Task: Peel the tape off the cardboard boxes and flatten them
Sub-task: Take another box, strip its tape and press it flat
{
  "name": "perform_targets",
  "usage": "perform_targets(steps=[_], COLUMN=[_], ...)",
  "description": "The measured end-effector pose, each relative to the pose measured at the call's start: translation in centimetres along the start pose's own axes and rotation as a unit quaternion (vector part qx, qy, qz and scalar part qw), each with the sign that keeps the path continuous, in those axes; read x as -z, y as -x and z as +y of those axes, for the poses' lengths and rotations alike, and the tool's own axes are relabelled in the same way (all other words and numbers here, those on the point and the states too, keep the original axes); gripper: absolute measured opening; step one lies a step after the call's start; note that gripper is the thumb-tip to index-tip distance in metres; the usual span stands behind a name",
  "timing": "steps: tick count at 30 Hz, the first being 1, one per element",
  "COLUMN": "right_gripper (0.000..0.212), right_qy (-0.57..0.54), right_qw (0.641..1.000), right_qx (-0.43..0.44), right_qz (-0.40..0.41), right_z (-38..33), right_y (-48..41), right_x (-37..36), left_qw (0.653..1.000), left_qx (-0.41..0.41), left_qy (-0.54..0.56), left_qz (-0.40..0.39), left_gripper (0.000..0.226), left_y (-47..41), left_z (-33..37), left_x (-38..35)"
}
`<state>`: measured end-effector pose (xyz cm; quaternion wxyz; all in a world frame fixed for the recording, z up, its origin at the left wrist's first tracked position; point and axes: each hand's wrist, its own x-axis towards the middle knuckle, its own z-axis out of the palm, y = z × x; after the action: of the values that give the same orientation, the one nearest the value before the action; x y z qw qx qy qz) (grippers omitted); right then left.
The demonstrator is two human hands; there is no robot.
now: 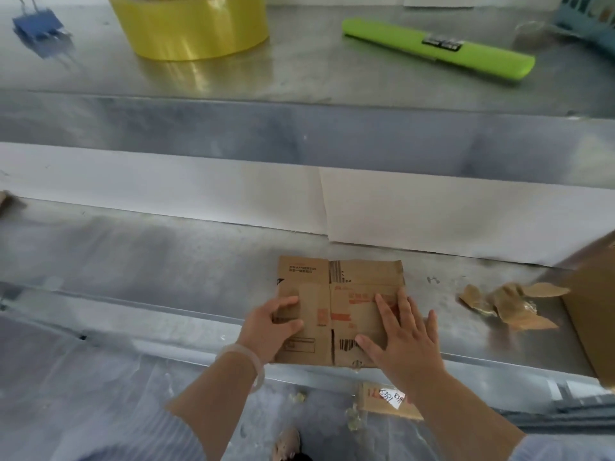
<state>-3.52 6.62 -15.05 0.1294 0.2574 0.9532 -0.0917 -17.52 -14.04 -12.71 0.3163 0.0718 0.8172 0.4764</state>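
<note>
Head-camera footage looked down on a flattened cardboard box (336,294) lying at the near edge of a metal table (166,257), its printed panels facing up and its near flaps reaching the table's lip. The left hand (271,322) lay on the box's left part, fingers curled with the thumb underneath them, pinching a fold of cardboard there. The right hand (401,337) pressed flat on the box's right part, fingers spread apart and gripping nothing. A pale bangle (246,361) circled the left wrist. Torn scraps of brown tape (512,306) lay crumpled on the table to the right of the box, near another cardboard box (595,314) at the frame's right edge. On the raised shelf behind sat a roll of yellow tape (189,24), a green utility knife (439,49) and a blue binder clip (38,23). Below the table edge a labelled cardboard piece (387,402) lay on the floor.
</note>
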Motion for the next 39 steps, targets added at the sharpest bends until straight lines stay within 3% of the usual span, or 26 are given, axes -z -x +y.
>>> perform_targets(steps=[3, 12, 17, 19, 22, 26, 30, 37, 39], right_gripper=[0.111, 0.108, 0.110, 0.111, 0.108, 0.093, 0.094, 0.102, 0.103], right_qy=[0.010, 0.005, 0.028, 0.036, 0.038, 0.042, 0.042, 0.042, 0.044], right_qw=[1.000, 0.995, 0.996, 0.996, 0.996, 0.995, 0.993, 0.993, 0.993], right_qx=[0.024, 0.093, 0.077, 0.074, 0.071, 0.086, 0.104, 0.106, 0.105], right_qz=[-0.003, -0.028, -0.035, -0.037, -0.038, -0.035, -0.036, -0.029, -0.028], right_z=[-0.3, -6.9, -12.9, -15.8, -20.6, -27.3, -33.7, -42.6, -45.0], right_y=[-0.3, -1.4, -2.3, -2.6, -3.1, -3.8, -4.7, -6.6, -7.6], right_x=[0.2, 0.2, -0.3, -0.4, -0.7, -1.4, -2.0, -2.6, -2.7], left_qw=[0.998, 0.987, 0.944, 0.912, 0.884, 0.870, 0.867, 0.877, 0.880], left_qx=[0.008, -0.045, -0.090, -0.091, -0.107, -0.105, -0.101, -0.082, -0.080], left_qy=[0.054, -0.053, -0.295, -0.391, -0.451, -0.477, -0.483, -0.464, -0.457], left_qz=[0.005, 0.144, 0.112, 0.084, 0.062, 0.066, 0.071, 0.092, 0.096], left_gripper=[0.046, 0.053, 0.051, 0.060, 0.083, 0.090, 0.091, 0.062, 0.063], left_y=[1.1, 1.8, 2.0, 2.0, 2.0, 0.8, -0.1, -1.8, -2.6], left_z=[-0.6, -3.4, -6.7, -8.1, -10.2, -12.6, -14.6, -18.0, -18.4], left_x=[0.0, 5.9, 9.6, 11.8, 16.2, 23.5, 30.4, 38.8, 40.8])
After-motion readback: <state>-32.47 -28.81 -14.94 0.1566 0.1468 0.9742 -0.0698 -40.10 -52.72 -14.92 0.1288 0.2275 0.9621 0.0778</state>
